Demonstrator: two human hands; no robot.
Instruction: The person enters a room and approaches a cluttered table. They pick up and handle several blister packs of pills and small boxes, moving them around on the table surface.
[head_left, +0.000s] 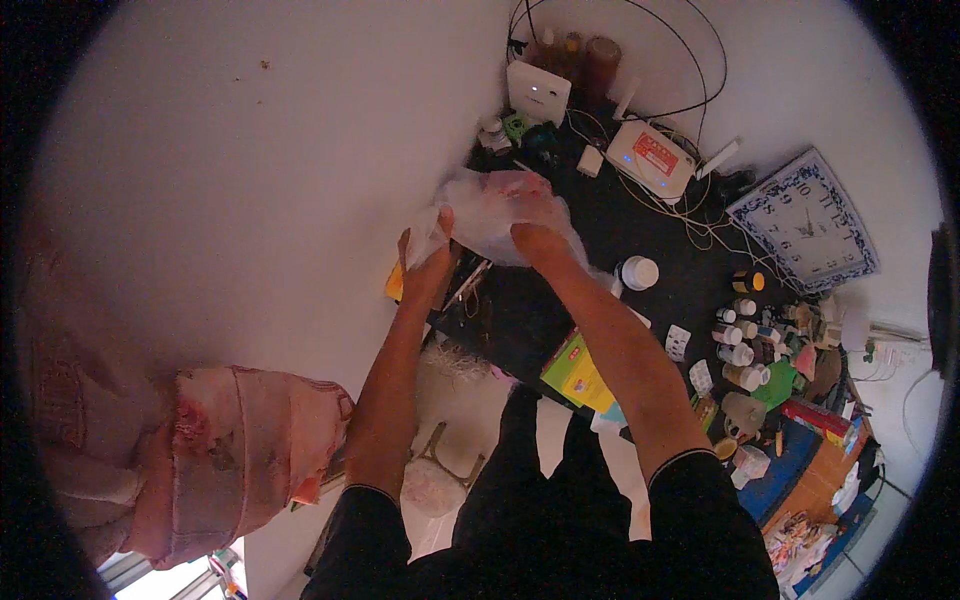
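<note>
A translucent plastic bag (487, 210) with reddish print or contents is spread above the dark tabletop, before the wall. My left hand (429, 251) grips the bag's left edge between thumb and fingers. At the bag's right part is my right hand (538, 244); its fingers are hidden in or behind the plastic, so I cannot tell what they hold. Below the bag, thin sticks or pens (469, 285) lie on the table. A yellow object (394, 283) shows just beside my left wrist.
A white router (651, 161) with cables, a second white device (538, 91) and a square clock (806, 221) stand at the back. A white jar (640, 273) is right of my right forearm. Several bottles (739, 352) crowd the right side. A green-yellow box (577, 375) lies near the front edge.
</note>
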